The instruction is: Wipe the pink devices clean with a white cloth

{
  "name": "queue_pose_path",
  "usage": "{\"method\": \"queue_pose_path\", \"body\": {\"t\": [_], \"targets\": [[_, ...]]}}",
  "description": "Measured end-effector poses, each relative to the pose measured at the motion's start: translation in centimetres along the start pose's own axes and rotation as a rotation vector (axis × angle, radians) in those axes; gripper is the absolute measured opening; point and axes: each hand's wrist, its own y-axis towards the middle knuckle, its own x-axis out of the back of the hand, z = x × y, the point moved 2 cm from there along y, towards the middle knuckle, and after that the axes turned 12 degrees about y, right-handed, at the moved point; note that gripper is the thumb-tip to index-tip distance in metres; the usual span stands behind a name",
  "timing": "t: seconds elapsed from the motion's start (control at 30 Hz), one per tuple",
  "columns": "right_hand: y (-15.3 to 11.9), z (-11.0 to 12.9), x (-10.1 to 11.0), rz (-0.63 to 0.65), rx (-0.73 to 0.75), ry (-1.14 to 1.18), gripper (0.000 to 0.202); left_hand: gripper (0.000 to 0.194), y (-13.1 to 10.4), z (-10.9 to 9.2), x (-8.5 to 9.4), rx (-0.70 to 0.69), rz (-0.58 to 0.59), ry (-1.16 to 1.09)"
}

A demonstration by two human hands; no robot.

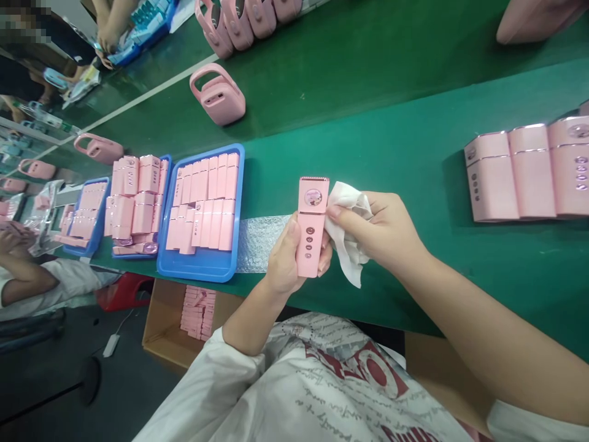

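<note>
My left hand [288,255] is wrapped round a pink oblong case [308,239], held upright over the table. A silvery band crosses the case, with an oval emblem above it and a column of small round marks below. A crumpled white cloth [347,199] is pinched in my right hand [386,224], and it touches or nearly touches the case's right edge. The cloth's loose end hangs down. Whatever the case contains is hidden.
Left of my hands stand a blue tray [197,267] of similar pink cases and other loaded trays. More pink cases [492,178] stand at right. Pink handled items [223,101] line the far side. Below sits a cardboard box [161,322]; a co-worker's arm [30,276] is at far left.
</note>
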Motion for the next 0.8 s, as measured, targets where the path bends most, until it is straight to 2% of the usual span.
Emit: {"method": "queue_pose_path", "body": {"t": [0.13,0.2,0.27,0.33,0.37,0.4,0.43,0.53,0.6,0.67,0.73,0.8], "targets": [[0.2,-0.5,0.4,-0.013,-0.050,-0.021,0.041,0.045,0.2,0.1,0.3,0.041,0.063,-0.056],[0.5,-0.4,1.1,-0.089,-0.014,-0.090,0.041,0.045,0.3,0.2,0.4,0.049,0.053,-0.054],[0.7,0.0,2.0,-0.251,0.097,-0.148,0.039,0.047,0.4,0.2,0.5,0.045,-0.002,-0.029],[0.7,0.5,2.7,-0.418,0.289,-0.145,0.039,0.045,0.4,0.3,0.5,0.037,-0.062,0.002],[0.6,0.6,2.9,-0.460,0.386,-0.143,0.038,0.045,0.4,0.4,0.4,0.036,-0.084,0.014],[0.6,0.5,2.8,-0.447,0.460,-0.166,0.037,0.045,0.4,0.5,0.4,0.033,-0.099,0.020],[0.6,0.3,2.4,-0.368,0.517,-0.229,0.036,0.046,0.5,0.6,0.4,0.031,-0.106,0.021],[0.5,-1.3,0.5,0.079,0.664,-0.526,0.038,0.052,0.5,0.9,0.5,0.020,-0.131,0.007],[0.1,-2.4,-0.7,0.288,0.748,-0.630,0.040,0.058,0.5,0.9,0.9,0.038,-0.185,-0.020],[-0.4,-2.7,-1.3,0.360,0.773,-0.619,0.037,0.068,0.6,0.5,1.5,0.054,-0.264,-0.062],[-1.1,-2.0,-1.5,0.454,0.726,-0.510,0.030,0.077,0.6,-0.1,2.0,0.028,-0.337,-0.107],[-1.3,-0.9,-1.0,0.447,0.512,-0.325,0.025,0.081,0.5,-0.8,2.3,-0.033,-0.381,-0.132]]}}
